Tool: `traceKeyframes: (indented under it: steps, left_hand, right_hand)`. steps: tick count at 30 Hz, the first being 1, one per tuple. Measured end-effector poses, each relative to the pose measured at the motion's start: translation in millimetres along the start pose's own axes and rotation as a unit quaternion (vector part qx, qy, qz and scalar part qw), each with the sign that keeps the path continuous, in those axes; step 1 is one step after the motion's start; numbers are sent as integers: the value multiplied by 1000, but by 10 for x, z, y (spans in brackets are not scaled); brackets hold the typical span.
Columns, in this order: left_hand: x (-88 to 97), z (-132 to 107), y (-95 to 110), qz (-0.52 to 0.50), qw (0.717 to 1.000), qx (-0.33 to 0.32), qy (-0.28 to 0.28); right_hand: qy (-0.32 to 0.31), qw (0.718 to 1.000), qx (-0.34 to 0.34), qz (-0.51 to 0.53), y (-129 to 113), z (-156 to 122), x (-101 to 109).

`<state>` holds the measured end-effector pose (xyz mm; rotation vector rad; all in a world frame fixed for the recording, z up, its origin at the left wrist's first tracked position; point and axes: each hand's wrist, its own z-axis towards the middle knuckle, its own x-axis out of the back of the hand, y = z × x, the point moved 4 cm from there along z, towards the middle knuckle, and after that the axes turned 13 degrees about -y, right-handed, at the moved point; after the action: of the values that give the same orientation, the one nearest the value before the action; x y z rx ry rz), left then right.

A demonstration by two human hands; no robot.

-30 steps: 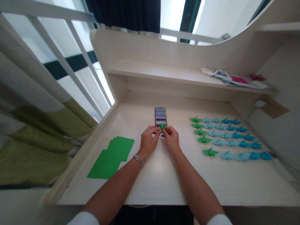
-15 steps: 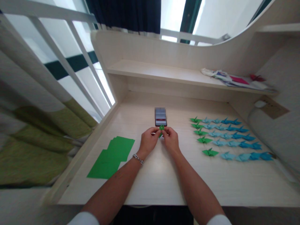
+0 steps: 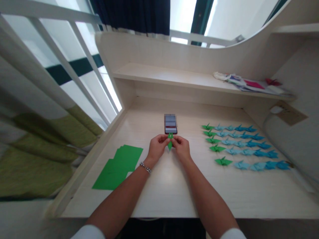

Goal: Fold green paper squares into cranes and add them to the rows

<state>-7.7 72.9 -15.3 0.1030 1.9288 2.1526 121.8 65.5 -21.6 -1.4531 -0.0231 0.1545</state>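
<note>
Between both hands, over the middle of the desk, is a narrow folded piece of green paper (image 3: pixel 170 142), its split tip pointing away and its other point toward me. My left hand (image 3: pixel 158 146) pinches it from the left with thumb and fingers. From the right, my right hand (image 3: pixel 181 146) pinches the opposite side. Just beyond the fingertips lies a phone (image 3: pixel 170 129) with its screen up. Left of my left hand are overlapping sheets of green paper (image 3: pixel 119 167). To the right stand rows of folded paper cranes, green ones (image 3: pixel 223 161) at the row ends and blue ones (image 3: pixel 258 166) beside them.
The pale wooden desk (image 3: pixel 169 196) has a raised shelf (image 3: pixel 169 73) along its back. Papers (image 3: pixel 249 83) lie on the shelf's right end. A cable (image 3: pixel 266 127) runs down the right wall from a socket. White railing (image 3: pixel 87 56) and a curtain (image 3: pixel 42 132) border the left.
The green folded paper now shows longer and flatter between my fingers, its lower point in view. Both hands stay at nearly the same place.
</note>
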Motion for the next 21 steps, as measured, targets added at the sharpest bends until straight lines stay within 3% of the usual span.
traceKeyframes:
  steps: [8, 13, 21]
  left_hand:
    - [6, -4, -70, 51, 999, 16, -10]
    - [-32, -8, -64, 43, 999, 23, -23]
    - [-34, -32, 23, 111, 993, -13, -30]
  right_hand:
    - [14, 1000, -17, 7, 7, -15, 21]
    - [40, 999, 9, 4, -42, -38, 38]
    - [41, 999, 23, -9, -47, -28, 42]
